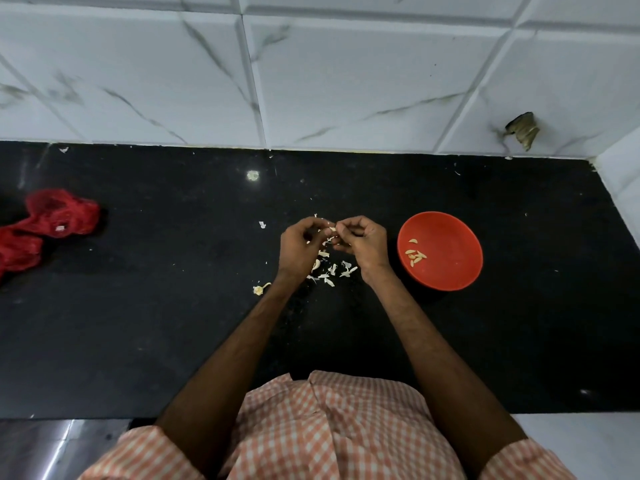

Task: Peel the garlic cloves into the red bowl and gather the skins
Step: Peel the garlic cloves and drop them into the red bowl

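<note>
White marble-look wall tiles (346, 81) at back, black counter (138, 341) below. Checked shirt (329, 427) at the bottom edge, both forearms reaching forward over the counter. Red mesh bag (45, 226) crumpled at far left, well apart from the work area. Red bowl (457, 271) sits just right of the hands. Left hand (299, 247) and right hand (365, 242) meet mid-counter, fingers curled, both pinching one garlic clove (332, 230) between fingertips (too small to tell how much skin is on it). Loose skins (332, 271) scattered on the counter under the hands and between the wrists. Broken hole (523, 129) in a tile, upper right. A few peeled cloves (415, 255) lie in the bowl's left half. Garlic root stub (260, 289) lies beside the left wrist.
</note>
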Available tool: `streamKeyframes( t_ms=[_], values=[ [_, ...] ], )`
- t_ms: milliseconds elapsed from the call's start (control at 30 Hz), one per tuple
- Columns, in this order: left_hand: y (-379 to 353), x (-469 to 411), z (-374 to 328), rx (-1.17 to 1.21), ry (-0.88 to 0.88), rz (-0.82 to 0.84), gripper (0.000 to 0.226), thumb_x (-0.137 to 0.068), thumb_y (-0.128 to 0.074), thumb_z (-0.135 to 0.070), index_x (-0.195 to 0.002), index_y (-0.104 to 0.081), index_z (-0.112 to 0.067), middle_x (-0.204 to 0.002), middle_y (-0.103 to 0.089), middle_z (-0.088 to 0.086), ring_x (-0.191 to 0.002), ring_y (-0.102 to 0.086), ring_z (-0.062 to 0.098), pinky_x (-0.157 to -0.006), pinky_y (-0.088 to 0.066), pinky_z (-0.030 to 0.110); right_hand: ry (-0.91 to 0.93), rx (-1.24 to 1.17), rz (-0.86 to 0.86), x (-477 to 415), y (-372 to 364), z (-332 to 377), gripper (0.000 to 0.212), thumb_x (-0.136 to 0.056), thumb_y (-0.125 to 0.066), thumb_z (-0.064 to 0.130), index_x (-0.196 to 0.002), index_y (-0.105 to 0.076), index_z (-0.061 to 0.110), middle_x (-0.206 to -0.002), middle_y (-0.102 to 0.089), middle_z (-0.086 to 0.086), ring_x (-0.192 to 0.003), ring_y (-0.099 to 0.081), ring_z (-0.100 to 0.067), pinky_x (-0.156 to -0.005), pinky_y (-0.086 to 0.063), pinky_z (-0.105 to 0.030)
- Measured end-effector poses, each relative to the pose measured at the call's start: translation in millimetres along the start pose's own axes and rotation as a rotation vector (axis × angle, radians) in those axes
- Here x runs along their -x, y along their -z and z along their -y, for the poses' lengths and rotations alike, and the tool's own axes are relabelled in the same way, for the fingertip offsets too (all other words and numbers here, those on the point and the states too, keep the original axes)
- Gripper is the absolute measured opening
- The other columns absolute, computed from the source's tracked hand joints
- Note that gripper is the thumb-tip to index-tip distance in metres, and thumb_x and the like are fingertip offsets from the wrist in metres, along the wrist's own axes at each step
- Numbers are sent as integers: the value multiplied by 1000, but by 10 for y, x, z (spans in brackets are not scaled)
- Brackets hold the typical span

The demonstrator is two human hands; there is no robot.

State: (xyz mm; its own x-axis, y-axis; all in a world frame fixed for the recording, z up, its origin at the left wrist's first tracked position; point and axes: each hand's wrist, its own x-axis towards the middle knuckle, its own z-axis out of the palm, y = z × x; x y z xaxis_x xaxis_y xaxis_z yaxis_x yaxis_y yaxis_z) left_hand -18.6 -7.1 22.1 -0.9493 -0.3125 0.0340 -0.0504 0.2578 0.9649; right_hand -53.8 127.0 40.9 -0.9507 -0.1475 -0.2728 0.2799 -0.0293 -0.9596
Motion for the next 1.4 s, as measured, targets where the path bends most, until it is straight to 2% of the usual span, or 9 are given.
streamKeyframes(
  t_ms=[167,300,367,667,833,967,1067,1233,1400],
  values=[
    [17,2,11,40,61,-9,7,-91,-71,-14,-97,-74,-11,-91,-75,-5,-84,-70,8,-76,-56,24,25,100,8,-12,-48,-31,9,-96,-63,6,-91,-67,13,-82,-72,-4,-73,-70,-6,-56,-55,-21],
    [24,35,-12,177,181,-8,9,-94,-67,-19,-98,-70,-12,-86,-71,2,-69,-65,11,-46,-50,24,41,126,-12,-37,-15,-51,11,-96,-63,6,-94,-70,15,-90,-72,-4,-80,-69,-8,-59,-55,-23],
    [25,46,-39,249,241,-13,16,-95,-67,-21,-101,-68,-6,-83,-68,2,-64,-63,7,-42,-47,23,56,150,4,-46,3,-51,15,-95,-63,4,-99,-71,17,-97,-72,-5,-85,-69,-9,-63,-57,-24],
    [52,54,-109,325,296,7,19,-96,-64,-19,-103,-66,-1,-83,-65,1,-62,-63,3,-41,-48,23,308,522,37,-36,-6,-66,10,-90,-70,7,-93,-70,17,-83,-69,10,-75,-67,-4,-70,-59,-27],
    [56,72,-148,354,272,37,20,-98,-62,-15,-106,-63,4,-90,-66,8,-65,-69,10,-41,-51,25,360,521,47,-7,-8,-40,5,-91,-68,11,-91,-70,16,-79,-67,11,-73,-67,-7,-66,-59,-31],
    [63,68,-118,346,245,55,20,-97,-62,-14,-109,-64,2,-102,-68,21,-70,-71,16,-42,-52,26,382,546,35,-10,-6,-38,4,-91,-69,13,-88,-69,15,-75,-67,11,-66,-65,-5,-61,-54,-23],
    [68,88,-92,298,214,85,19,-96,-63,-10,-113,-65,-1,-101,-70,16,-73,-72,16,-44,-53,26,370,588,46,-16,-8,-44,4,-93,-67,13,-90,-70,13,-76,-67,11,-67,-64,0,-62,-50,-17],
    [52,81,-69,212,195,50,15,-95,-65,-9,-108,-68,-2,-99,-71,12,-72,-73,14,-44,-53,25,417,706,59,-30,11,-71,7,-93,-65,21,-91,-70,16,-80,-69,10,-71,-66,-5,-66,-58,-35],
    [44,68,-63,160,175,36,11,-95,-67,-13,-104,-70,-8,-96,-72,10,-71,-72,17,-44,-53,26,427,770,21,-22,13,-71,9,-92,-65,26,-91,-68,17,-81,-68,10,-72,-65,-5,-66,-58,-37]
  ],
)
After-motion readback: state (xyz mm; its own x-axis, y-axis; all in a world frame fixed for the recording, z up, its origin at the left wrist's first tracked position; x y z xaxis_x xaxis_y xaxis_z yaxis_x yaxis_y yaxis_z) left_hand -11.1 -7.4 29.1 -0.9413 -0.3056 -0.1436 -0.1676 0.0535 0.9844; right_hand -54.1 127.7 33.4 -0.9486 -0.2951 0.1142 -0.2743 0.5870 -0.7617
